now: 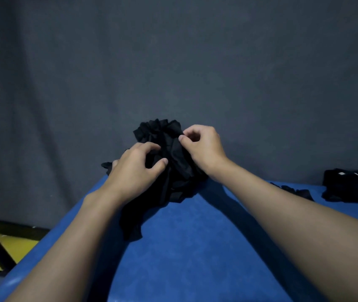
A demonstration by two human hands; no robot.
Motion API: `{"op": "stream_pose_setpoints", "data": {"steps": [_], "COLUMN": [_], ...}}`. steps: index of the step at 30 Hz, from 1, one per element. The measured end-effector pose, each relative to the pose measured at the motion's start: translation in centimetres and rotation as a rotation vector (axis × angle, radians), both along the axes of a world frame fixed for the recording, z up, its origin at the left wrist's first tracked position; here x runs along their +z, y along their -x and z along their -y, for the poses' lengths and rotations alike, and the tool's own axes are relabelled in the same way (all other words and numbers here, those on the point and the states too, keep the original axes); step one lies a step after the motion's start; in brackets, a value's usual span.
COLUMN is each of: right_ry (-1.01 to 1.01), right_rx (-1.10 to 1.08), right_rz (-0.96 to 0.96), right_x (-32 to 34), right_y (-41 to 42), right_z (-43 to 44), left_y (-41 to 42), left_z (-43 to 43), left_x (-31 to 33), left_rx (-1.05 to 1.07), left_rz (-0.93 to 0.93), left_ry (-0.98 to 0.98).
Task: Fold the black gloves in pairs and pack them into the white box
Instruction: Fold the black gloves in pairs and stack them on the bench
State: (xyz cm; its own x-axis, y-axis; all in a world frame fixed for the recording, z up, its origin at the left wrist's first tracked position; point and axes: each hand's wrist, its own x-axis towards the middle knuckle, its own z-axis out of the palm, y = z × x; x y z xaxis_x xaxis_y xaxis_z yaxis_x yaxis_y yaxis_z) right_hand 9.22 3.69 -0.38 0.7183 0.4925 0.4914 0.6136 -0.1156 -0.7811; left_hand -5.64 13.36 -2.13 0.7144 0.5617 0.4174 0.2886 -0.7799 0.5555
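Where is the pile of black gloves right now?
In the head view the pile of black gloves lies mid-frame at the far edge of the blue table, gripped by the left hand and right hand, left of a dark stack.

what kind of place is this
Likely a staged sorting or recording station: a blue table against a plain grey cloth backdrop, with a heap of black gloves on it.
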Motion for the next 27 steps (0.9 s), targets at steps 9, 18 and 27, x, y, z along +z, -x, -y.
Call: {"op": "stream_pose_setpoints", "data": {"steps": [9,18,27], "right_ry": [-0.176,-0.13,0.007], "right_rx": [0.112,0.193,0.205], "right_rz": [-0.016,-0.066,-0.013], "right_x": [2.6,1.5,-0.8], "right_y": [-0.4,0.1,-0.3], "right_z": [5.3,14.2,19.5], "left_y": [-0.3,-2.9,-4.8], "left_z": [2.8,9.8,13.5], "left_x": [2.3,3.2,0.8], "left_rx": [-0.082,-0.371,-0.542], "left_rz": [0.278,0.405,0.367], "left_ry": [-0.003,0.374,0.51]}}
